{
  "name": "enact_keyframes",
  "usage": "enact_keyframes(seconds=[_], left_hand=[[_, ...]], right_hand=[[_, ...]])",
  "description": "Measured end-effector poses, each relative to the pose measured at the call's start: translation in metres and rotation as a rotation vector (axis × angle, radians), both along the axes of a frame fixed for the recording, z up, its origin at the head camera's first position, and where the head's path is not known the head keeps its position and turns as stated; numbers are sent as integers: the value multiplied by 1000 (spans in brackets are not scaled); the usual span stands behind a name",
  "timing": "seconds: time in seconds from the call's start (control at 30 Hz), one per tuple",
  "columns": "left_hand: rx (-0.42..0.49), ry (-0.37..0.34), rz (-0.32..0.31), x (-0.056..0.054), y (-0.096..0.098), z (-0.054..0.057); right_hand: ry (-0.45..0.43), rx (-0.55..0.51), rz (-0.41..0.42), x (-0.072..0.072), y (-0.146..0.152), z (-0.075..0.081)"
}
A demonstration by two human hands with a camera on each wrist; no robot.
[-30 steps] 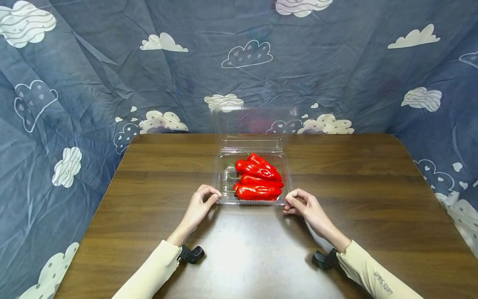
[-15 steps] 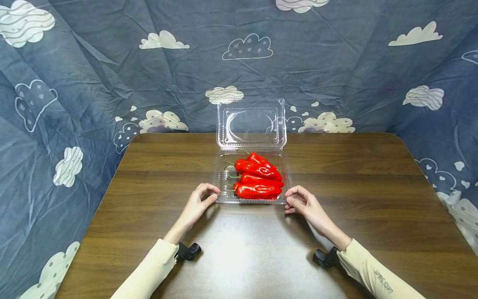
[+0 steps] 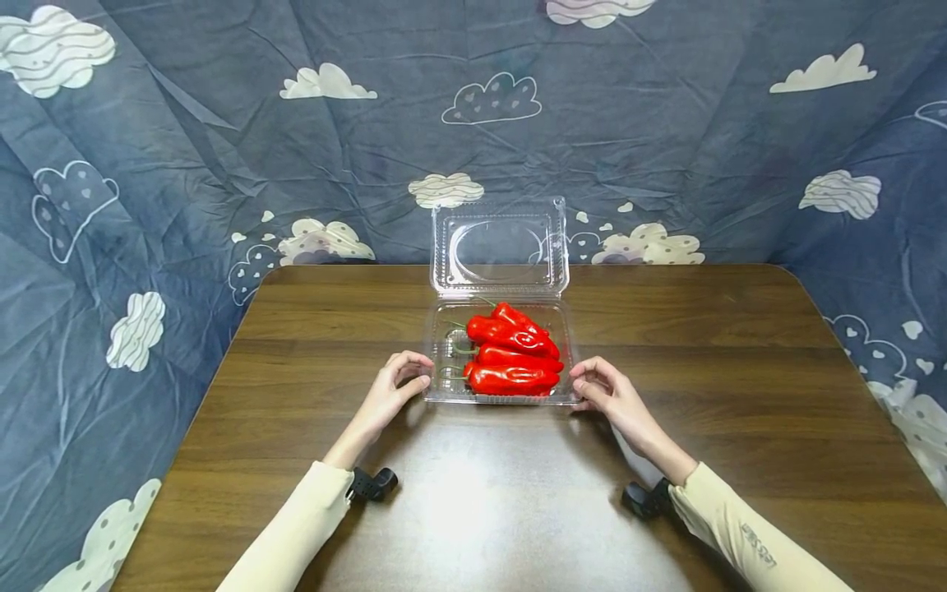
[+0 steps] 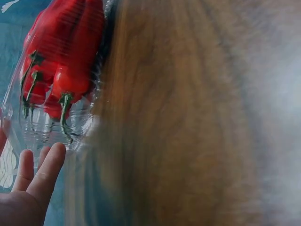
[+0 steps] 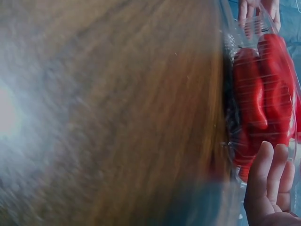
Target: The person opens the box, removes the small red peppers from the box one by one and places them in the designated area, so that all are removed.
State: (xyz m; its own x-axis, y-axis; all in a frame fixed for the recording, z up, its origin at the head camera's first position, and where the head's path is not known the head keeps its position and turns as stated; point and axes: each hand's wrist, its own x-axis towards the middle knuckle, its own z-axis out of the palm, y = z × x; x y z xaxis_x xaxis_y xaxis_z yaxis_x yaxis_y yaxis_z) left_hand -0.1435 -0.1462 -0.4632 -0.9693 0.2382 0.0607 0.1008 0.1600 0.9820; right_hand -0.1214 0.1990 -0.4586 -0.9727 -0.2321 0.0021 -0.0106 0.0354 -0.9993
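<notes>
A clear plastic clamshell box (image 3: pixel 488 400) rests on the table with its lid (image 3: pixel 499 289) standing up at the back. Several shiny red peppers (image 3: pixel 514 380) with green stems lie inside, stems to the left. My left hand (image 3: pixel 388 390) is at the box's left front corner, fingertips at the side wall and thumb apart from the fingers. Opposite it, my right hand (image 3: pixel 610 399) has its fingertips by the right side wall. In the wrist views, the fingers of the left hand (image 4: pixel 37 183) and right hand (image 5: pixel 270 183) are loosely extended beside the plastic, not curled round it.
The brown wooden table (image 3: pixel 333 321) extends on both sides of the box and in front of it. Behind hangs a blue-grey cloth (image 3: pixel 629 148) with white clouds, close to the raised lid. Black wrist cameras (image 3: pixel 375 483) sit near the sleeves.
The lid was blurred in motion a second ago and now stands still, upright. Both hands have loosened from the box's front corners, shifting slightly outward and up along its sides. The peppers stay put.
</notes>
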Motion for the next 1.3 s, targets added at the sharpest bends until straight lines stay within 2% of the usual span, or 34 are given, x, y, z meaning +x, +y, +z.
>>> enact_keyframes(seconds=[0.17, 0.3, 0.37, 0.43, 0.57, 0.6, 0.67, 0.77, 1.03, 1.3], left_hand=[[46, -6, -9, -10, 0, 1], [78, -15, -15, -19, 1, 2], [101, -29, -19, -21, 2, 6], [114, -47, -24, -21, 4, 14], [143, -78, -31, -28, 5, 16], [148, -75, -32, -31, 5, 12], [166, -74, -36, -39, 4, 2], [172, -68, -41, -45, 4, -2], [190, -61, -78, -56, 5, -4], [228, -116, -129, -61, 6, -6]], right_hand=[[4, 3, -24, -5, 2, 3], [16, -50, -22, -13, 7, -1], [28, -72, -11, -20, 12, -11], [21, -62, -20, -22, 14, -9], [9, -70, -45, -26, 16, 0], [7, -62, -52, -26, 14, 6], [13, -63, -54, -28, 16, 7], [25, -60, -59, -32, 17, 10], [50, -74, -72, -40, 17, 18], [73, -70, -64, -44, 13, 24]])
